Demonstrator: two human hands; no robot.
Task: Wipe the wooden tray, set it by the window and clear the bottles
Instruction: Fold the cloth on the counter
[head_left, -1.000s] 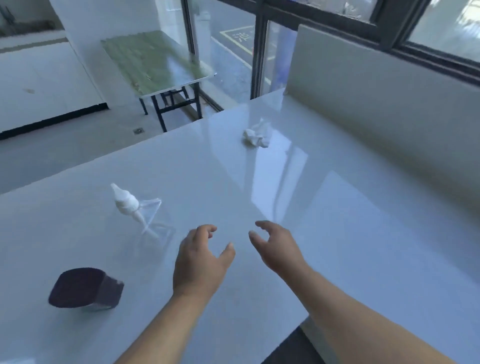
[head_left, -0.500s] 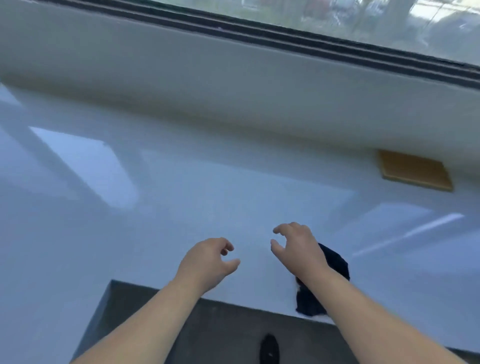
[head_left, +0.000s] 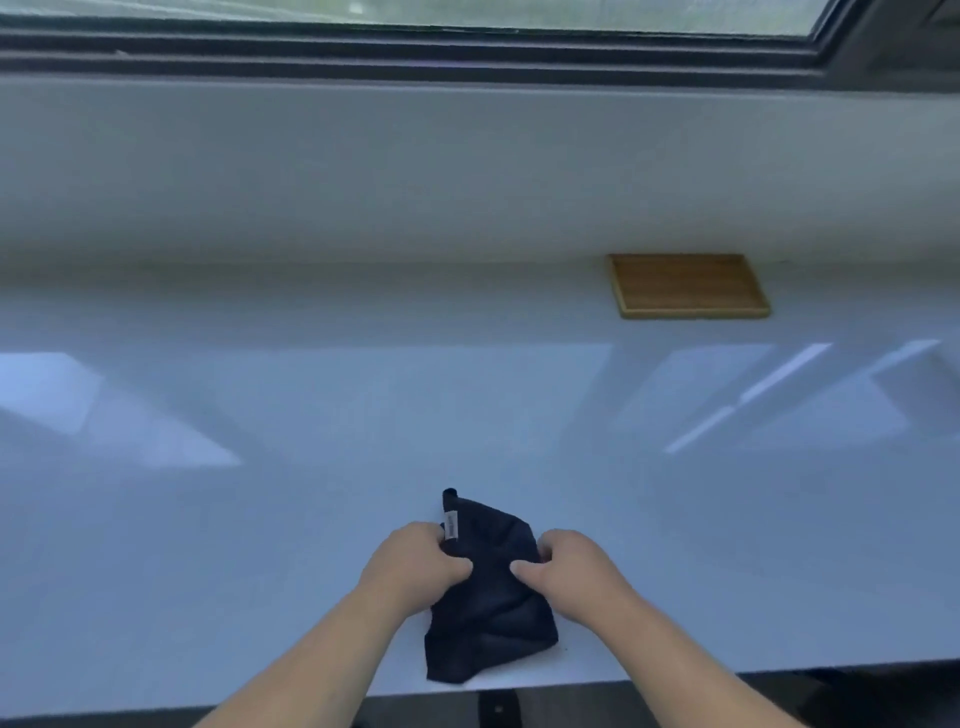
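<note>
A dark navy cloth (head_left: 488, 597) with a small white tag lies near the front edge of the glossy white table (head_left: 260, 519). My left hand (head_left: 415, 561) grips its left side and my right hand (head_left: 566, 566) grips its right side, thumbs pressed into the fabric. The wooden tray (head_left: 688, 286) lies flat at the far right of the table, against the low white wall under the window, well beyond both hands. No bottles are in view.
A low white wall (head_left: 467, 171) runs along the table's far side below the dark window frame (head_left: 467, 57). The table's front edge (head_left: 675, 670) is just behind the cloth, with dark floor below.
The view swung from the table's left end to face the window. Both hands, open and empty before, moved onto the dark cloth and closed on it.
</note>
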